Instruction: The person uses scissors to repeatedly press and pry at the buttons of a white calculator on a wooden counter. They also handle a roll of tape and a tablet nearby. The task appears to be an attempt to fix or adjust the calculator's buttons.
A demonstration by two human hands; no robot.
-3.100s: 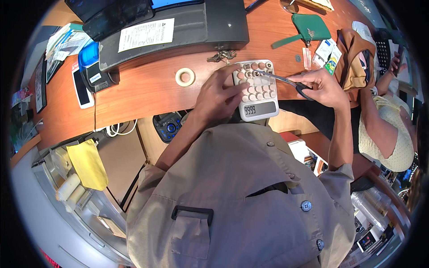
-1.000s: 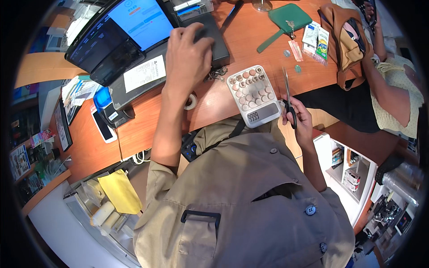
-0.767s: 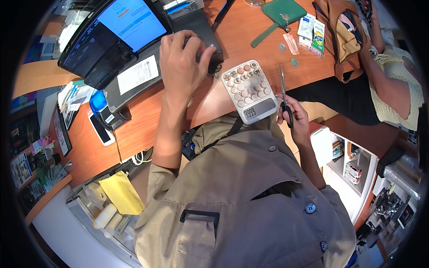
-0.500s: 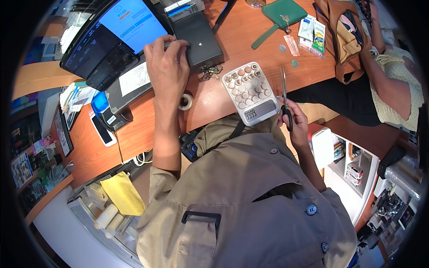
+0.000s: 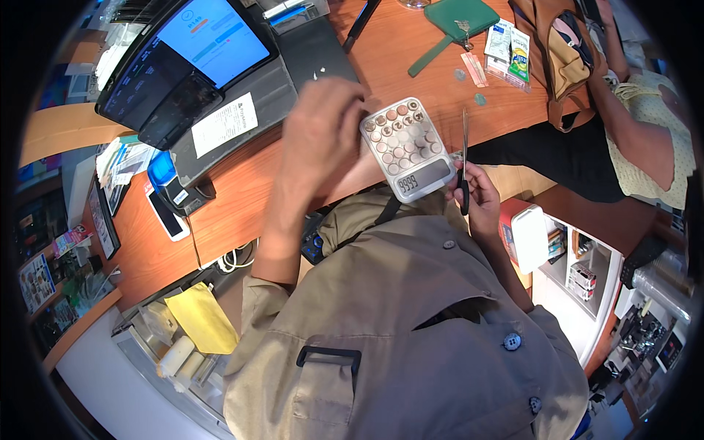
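Note:
My left hand (image 5: 317, 132) is smeared by motion over the desk, between the black box (image 5: 323, 44) and the white calculator (image 5: 423, 178) with round keys. Its fingers bend downward, and whether they hold anything I cannot make out. Right of the calculator, my right hand (image 5: 481, 194) is closed around the dark handles of a pair of scissors (image 5: 465, 139), whose blades point away from me. Small white bits (image 5: 319, 73) lie on the black box's top. A printed white paper slip (image 5: 226, 125) rests on a dark surface below the lit screen (image 5: 220, 37).
Across the desk (image 5: 396, 66) lie a green pouch (image 5: 458, 22) with keys, small packets (image 5: 507, 51) and a brown bag (image 5: 546, 44). Another person's arm (image 5: 631, 121) is at the right. A white phone (image 5: 167, 213) and blue-black device (image 5: 172, 183) sit at left.
My left hand has come off the black box toward me and to the right, nearer the calculator. More white bits show on the box. My right hand still holds the scissors.

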